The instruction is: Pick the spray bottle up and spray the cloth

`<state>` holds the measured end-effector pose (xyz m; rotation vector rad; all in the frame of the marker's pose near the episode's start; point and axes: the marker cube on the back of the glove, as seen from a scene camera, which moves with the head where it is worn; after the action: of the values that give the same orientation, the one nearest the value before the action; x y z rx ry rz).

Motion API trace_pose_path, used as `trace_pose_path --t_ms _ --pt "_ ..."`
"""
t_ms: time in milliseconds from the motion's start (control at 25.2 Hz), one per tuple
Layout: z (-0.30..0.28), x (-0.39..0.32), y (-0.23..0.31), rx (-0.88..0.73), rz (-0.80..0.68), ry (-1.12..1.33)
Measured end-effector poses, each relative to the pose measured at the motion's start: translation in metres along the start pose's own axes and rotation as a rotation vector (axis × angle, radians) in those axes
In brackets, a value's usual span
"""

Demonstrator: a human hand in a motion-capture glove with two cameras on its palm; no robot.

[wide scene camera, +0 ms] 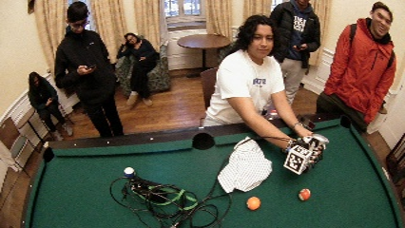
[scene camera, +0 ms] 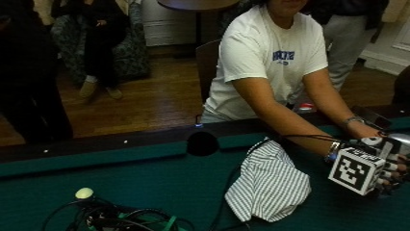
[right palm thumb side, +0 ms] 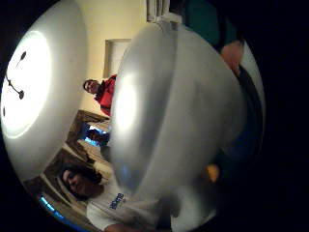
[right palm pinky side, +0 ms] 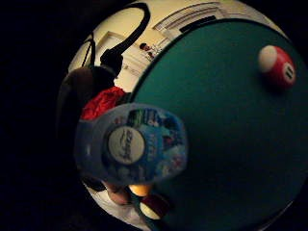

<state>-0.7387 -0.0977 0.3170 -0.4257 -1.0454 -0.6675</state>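
Note:
My gloved right hand [scene camera: 390,174] grips a silvery spray bottle [scene camera: 401,141] just above the green felt, at the right of the pool table. In the wide outside view the hand [wide scene camera: 303,156] holds the bottle [wide scene camera: 317,139] to the right of a striped white cloth [wide scene camera: 245,167]. The cloth [scene camera: 269,183] lies crumpled on the felt, apart from the hand. The bottle's grey body [right palm thumb side: 174,106] fills the thumb side view. Its blue-labelled end [right palm pinky side: 134,144] shows close to the palm. The person's bare hand [scene camera: 363,131] is close beside the bottle.
An orange ball [wide scene camera: 253,203] and a red ball [wide scene camera: 304,194] lie on the felt [wide scene camera: 354,190] in front of the cloth. A tangle of cables [wide scene camera: 164,199] covers the left middle. A side pocket [scene camera: 203,143] sits in the far rail.

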Motion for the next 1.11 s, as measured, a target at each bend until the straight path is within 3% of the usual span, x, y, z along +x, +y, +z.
trace_pose_path --t_ms 277,634,1110 --pt "-0.041 0.005 0.043 -0.068 0.019 0.200" --pt "-0.098 -0.015 0.116 -0.160 -0.066 0.597" --pt "-0.152 -0.047 0.205 -0.217 -0.119 0.803"
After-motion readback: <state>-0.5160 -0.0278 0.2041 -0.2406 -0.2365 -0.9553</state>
